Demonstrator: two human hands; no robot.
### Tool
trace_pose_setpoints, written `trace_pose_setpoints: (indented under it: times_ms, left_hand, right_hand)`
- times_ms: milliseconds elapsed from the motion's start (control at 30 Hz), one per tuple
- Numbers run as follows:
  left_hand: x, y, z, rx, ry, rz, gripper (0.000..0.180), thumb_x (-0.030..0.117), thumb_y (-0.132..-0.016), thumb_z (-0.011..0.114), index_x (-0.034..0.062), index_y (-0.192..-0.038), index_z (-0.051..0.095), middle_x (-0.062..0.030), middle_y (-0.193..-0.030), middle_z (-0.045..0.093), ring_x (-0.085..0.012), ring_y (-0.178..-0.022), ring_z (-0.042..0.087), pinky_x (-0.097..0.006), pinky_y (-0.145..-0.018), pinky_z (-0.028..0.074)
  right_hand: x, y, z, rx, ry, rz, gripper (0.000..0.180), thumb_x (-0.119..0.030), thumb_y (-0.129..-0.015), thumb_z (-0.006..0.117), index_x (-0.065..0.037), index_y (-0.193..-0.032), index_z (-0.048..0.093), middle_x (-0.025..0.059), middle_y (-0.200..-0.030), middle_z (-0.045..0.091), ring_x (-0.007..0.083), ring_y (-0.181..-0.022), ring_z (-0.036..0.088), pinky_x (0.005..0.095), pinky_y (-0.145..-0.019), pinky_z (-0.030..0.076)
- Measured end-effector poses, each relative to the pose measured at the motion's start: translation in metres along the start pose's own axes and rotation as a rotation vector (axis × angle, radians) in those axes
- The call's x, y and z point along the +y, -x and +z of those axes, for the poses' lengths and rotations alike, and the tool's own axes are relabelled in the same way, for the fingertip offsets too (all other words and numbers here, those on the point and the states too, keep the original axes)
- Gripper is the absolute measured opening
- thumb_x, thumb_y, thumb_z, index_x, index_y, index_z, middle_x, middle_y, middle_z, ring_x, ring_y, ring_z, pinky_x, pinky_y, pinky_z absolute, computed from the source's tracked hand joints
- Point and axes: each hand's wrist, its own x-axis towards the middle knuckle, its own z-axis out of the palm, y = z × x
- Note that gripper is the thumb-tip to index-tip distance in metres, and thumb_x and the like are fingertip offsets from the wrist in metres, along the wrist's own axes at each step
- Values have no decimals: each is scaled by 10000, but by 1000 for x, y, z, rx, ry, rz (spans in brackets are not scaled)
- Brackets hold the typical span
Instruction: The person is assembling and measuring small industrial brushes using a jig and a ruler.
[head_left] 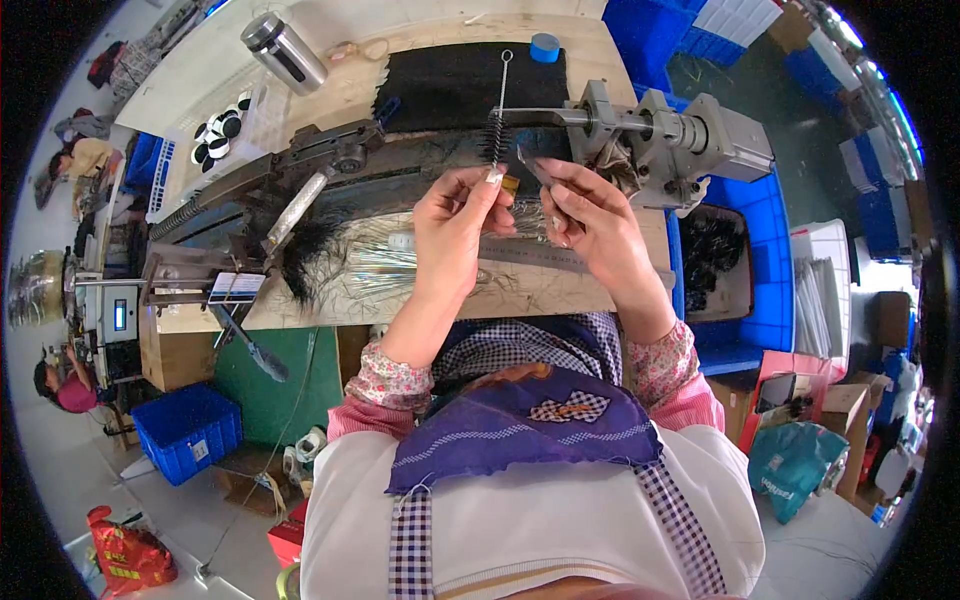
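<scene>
- Looking down at the wooden worktop (560, 290), we see both hands raised over its middle, close together but not touching.
- The left hand (452, 225) has thumb and forefinger pressed together, pinching the lower end of a thin wire brush (497, 125); the other fingers curl loosely into the palm.
- This brush stands nearly upright (its looped wire tip points toward the worktop's far edge), with a short band of dark bristles partway along the stem.
- The right hand (590, 220) pinches a small flat metal piece (535, 165) between thumb and fingertips, held just beside the brush stem; we cannot tell whether the two touch.
- Behind the hands a grey metal machine (650, 135) sits at the far right corner of the worktop, its shaft reaching leftward toward the bristles.
- A black mat (440, 80) lies along the far edge, with a small blue cap (545, 47) at its right end.
- A bundle of dark bristle fibres (310, 255) lies toward the left edge, and a steel flask (285, 52) stands on the neighbouring table near the far left corner.
</scene>
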Motion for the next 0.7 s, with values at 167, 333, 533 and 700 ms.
trace_pose_setpoints:
  times_ms: [167, 333, 533, 700]
  left_hand:
    - [-3, -2, 1, 19, -8, -10, 167, 153, -908, 624, -2, -969, 621, -66, -781, 642, -93, -601, 594, -233, -535, 520]
    - [-7, -3, 1, 12, 0, -11, 157, 148, -896, 634, 7, -964, 626, -67, -780, 639, -108, -598, 590, -240, -529, 507]
    - [-8, -4, 3, 15, 22, -25, 143, 137, -883, 644, 14, -955, 636, -68, -778, 638, -119, -597, 586, -250, -521, 503]
    - [-8, -4, 2, 11, 38, -23, 141, 133, -883, 642, 15, -961, 642, -65, -776, 639, -115, -596, 585, -253, -519, 511]
  right_hand:
    - [-2, 2, 13, 20, 161, -24, 251, -99, -957, 499, -12, -1189, 456, 72, -834, 569, 98, -592, 493, 226, -493, 383]
    - [0, 1, 12, -24, 263, -20, 232, -105, -967, 473, -32, -1184, 438, 53, -776, 539, 72, -514, 423, 211, -417, 291]
    - [1, -4, 10, -4, 77, 71, 217, -147, -974, 461, -24, -1153, 471, 22, -697, 498, 54, -492, 359, 208, -412, 247]
    - [1, -5, 11, -46, -22, 154, 226, -166, -979, 454, -15, -1144, 489, 14, -668, 476, 56, -479, 340, 214, -407, 234]
